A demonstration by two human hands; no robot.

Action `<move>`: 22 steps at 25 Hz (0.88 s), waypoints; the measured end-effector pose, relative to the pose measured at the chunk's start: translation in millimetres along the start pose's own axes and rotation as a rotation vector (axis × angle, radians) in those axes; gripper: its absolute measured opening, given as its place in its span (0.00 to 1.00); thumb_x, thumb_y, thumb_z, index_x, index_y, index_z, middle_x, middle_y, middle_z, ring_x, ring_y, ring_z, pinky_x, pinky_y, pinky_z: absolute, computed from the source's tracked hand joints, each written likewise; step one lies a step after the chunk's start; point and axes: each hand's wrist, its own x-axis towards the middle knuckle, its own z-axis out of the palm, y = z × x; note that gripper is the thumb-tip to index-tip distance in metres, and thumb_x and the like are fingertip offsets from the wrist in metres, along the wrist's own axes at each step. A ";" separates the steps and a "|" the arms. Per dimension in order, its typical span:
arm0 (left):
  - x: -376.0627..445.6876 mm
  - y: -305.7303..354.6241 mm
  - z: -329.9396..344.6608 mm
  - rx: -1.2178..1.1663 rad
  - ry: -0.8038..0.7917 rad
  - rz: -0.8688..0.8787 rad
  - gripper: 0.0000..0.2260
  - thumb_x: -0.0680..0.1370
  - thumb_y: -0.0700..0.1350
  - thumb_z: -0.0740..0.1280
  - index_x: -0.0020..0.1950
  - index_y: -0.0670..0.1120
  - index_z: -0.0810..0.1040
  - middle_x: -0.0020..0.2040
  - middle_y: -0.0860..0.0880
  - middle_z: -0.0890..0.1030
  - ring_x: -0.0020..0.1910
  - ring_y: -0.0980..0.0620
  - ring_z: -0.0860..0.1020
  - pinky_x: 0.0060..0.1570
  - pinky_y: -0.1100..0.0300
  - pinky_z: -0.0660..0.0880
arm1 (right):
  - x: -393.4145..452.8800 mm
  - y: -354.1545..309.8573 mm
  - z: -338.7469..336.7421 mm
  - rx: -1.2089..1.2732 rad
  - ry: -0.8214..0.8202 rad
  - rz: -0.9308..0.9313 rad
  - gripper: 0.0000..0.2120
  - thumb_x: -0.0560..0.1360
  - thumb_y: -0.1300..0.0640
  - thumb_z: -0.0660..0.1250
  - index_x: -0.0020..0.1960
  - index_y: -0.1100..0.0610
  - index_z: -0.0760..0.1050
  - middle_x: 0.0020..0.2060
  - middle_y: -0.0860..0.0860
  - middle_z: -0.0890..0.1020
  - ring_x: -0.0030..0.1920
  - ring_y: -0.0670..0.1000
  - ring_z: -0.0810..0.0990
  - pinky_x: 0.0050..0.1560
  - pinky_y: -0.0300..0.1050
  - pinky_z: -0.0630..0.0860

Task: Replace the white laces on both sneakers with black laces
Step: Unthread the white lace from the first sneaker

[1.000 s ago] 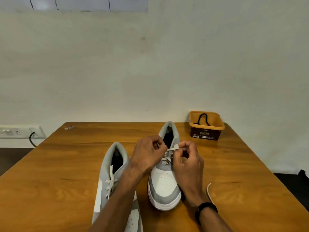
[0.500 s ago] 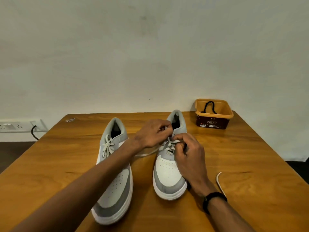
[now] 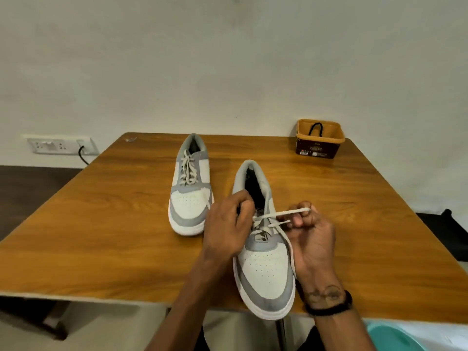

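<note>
Two grey-and-white sneakers stand on the wooden table [image 3: 106, 224]. The near sneaker [image 3: 266, 269] sits at the front edge, its toe just over the edge. My right hand [image 3: 310, 231] pinches a loop of its white lace [image 3: 283, 214] and holds it out to the right. My left hand [image 3: 229, 221] grips the left side of that shoe at the eyelets. The far sneaker [image 3: 189, 188] lies further back on the left, still fully laced in white. Black laces [image 3: 316, 129] lie in an orange tub [image 3: 319, 145] at the back right.
A wall socket with a black cable [image 3: 82, 154] is on the left wall. A turquoise object [image 3: 395, 338] shows below the table edge at the lower right. A small scrap [image 3: 130, 139] lies at the table's far left corner.
The view has tilted down and the near sneaker now sits closer to me at the front edge. My right hand has drawn a loop of white lace out to the right.
</note>
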 end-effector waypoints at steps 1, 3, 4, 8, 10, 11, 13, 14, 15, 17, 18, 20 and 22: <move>-11.8 2.3 -1.7 -0.038 0.045 -0.009 0.11 0.82 0.45 0.58 0.42 0.47 0.75 0.34 0.50 0.76 0.32 0.49 0.74 0.33 0.47 0.69 | -8.3 0.4 0.1 0.017 -0.012 -0.024 0.04 0.66 0.64 0.58 0.36 0.56 0.68 0.28 0.51 0.66 0.32 0.53 0.65 0.39 0.48 0.70; -27.7 5.8 -2.4 -0.123 0.133 -0.029 0.10 0.84 0.42 0.58 0.46 0.46 0.77 0.36 0.50 0.77 0.33 0.48 0.74 0.34 0.47 0.70 | -19.0 -1.3 3.2 -0.162 -0.055 -0.140 0.07 0.68 0.57 0.65 0.39 0.59 0.69 0.28 0.52 0.67 0.32 0.54 0.64 0.39 0.49 0.70; -31.9 5.9 -1.4 -0.140 0.171 -0.037 0.10 0.85 0.42 0.58 0.49 0.46 0.77 0.36 0.50 0.77 0.32 0.49 0.74 0.34 0.46 0.70 | -22.1 -0.8 3.1 -0.366 -0.101 -0.222 0.10 0.72 0.55 0.67 0.39 0.60 0.70 0.30 0.51 0.70 0.32 0.53 0.68 0.39 0.49 0.72; -32.7 0.7 0.1 -0.143 0.196 -0.046 0.10 0.86 0.44 0.58 0.51 0.47 0.78 0.37 0.51 0.78 0.33 0.49 0.75 0.35 0.43 0.71 | -32.7 3.0 7.6 -1.132 -0.254 -0.456 0.15 0.81 0.47 0.73 0.41 0.55 0.76 0.30 0.47 0.76 0.31 0.47 0.73 0.32 0.47 0.72; -31.9 -0.6 -0.5 -0.150 0.187 -0.051 0.10 0.86 0.44 0.58 0.52 0.47 0.78 0.38 0.53 0.79 0.34 0.50 0.75 0.35 0.45 0.73 | -33.8 1.5 6.4 -1.126 -0.227 -0.437 0.13 0.83 0.49 0.69 0.42 0.52 0.76 0.30 0.45 0.75 0.31 0.44 0.71 0.33 0.44 0.70; -32.5 -0.7 -0.3 -0.154 0.185 -0.054 0.10 0.86 0.44 0.58 0.52 0.47 0.78 0.39 0.53 0.79 0.34 0.50 0.75 0.35 0.45 0.73 | -35.8 0.9 6.1 -1.084 -0.207 -0.437 0.12 0.84 0.50 0.67 0.42 0.51 0.75 0.31 0.44 0.75 0.32 0.43 0.71 0.33 0.42 0.70; -34.1 -0.3 1.0 -0.163 0.189 -0.056 0.10 0.86 0.45 0.58 0.52 0.48 0.78 0.38 0.53 0.79 0.34 0.50 0.75 0.35 0.45 0.73 | -39.9 0.7 6.7 -1.007 -0.134 -0.487 0.14 0.85 0.51 0.64 0.42 0.53 0.72 0.31 0.44 0.73 0.32 0.44 0.69 0.32 0.42 0.69; -34.4 -0.3 1.6 -0.165 0.188 -0.057 0.10 0.86 0.45 0.58 0.52 0.48 0.78 0.37 0.53 0.78 0.33 0.50 0.74 0.34 0.45 0.72 | -42.2 1.7 7.8 -0.978 -0.078 -0.538 0.14 0.85 0.51 0.63 0.42 0.54 0.71 0.30 0.45 0.72 0.32 0.45 0.68 0.31 0.43 0.68; -34.7 -1.0 2.1 -0.165 0.187 -0.059 0.10 0.86 0.45 0.58 0.52 0.49 0.78 0.36 0.53 0.78 0.31 0.51 0.73 0.32 0.45 0.71 | -43.9 2.5 8.3 -0.952 -0.010 -0.592 0.15 0.86 0.52 0.63 0.42 0.55 0.71 0.30 0.46 0.72 0.31 0.46 0.68 0.31 0.43 0.67; -34.6 -3.3 1.7 -0.162 0.187 -0.062 0.10 0.86 0.45 0.58 0.52 0.49 0.79 0.36 0.52 0.78 0.31 0.49 0.73 0.32 0.44 0.71 | -41.4 3.9 6.7 -0.907 0.115 -0.671 0.15 0.87 0.53 0.61 0.44 0.59 0.72 0.31 0.50 0.75 0.31 0.49 0.71 0.32 0.42 0.70; -35.1 -3.6 1.1 -0.167 0.184 -0.062 0.10 0.86 0.44 0.58 0.53 0.48 0.79 0.37 0.51 0.78 0.32 0.48 0.74 0.33 0.43 0.72 | -38.9 3.8 4.8 -0.878 0.156 -0.672 0.15 0.87 0.54 0.61 0.44 0.60 0.72 0.31 0.52 0.77 0.32 0.49 0.74 0.35 0.42 0.72; -35.5 -1.9 -0.1 -0.179 0.180 -0.059 0.10 0.86 0.44 0.58 0.53 0.48 0.79 0.38 0.50 0.79 0.33 0.46 0.75 0.34 0.42 0.72 | -35.6 3.7 3.1 -0.842 0.196 -0.627 0.13 0.86 0.52 0.63 0.47 0.59 0.75 0.34 0.52 0.80 0.35 0.50 0.79 0.39 0.47 0.76; -36.0 0.0 -0.5 -0.183 0.186 -0.060 0.10 0.86 0.44 0.58 0.53 0.48 0.79 0.38 0.50 0.79 0.34 0.47 0.75 0.34 0.42 0.72 | -35.5 4.0 3.4 -0.872 0.180 -0.587 0.08 0.83 0.51 0.70 0.55 0.56 0.77 0.41 0.48 0.83 0.39 0.46 0.81 0.41 0.50 0.78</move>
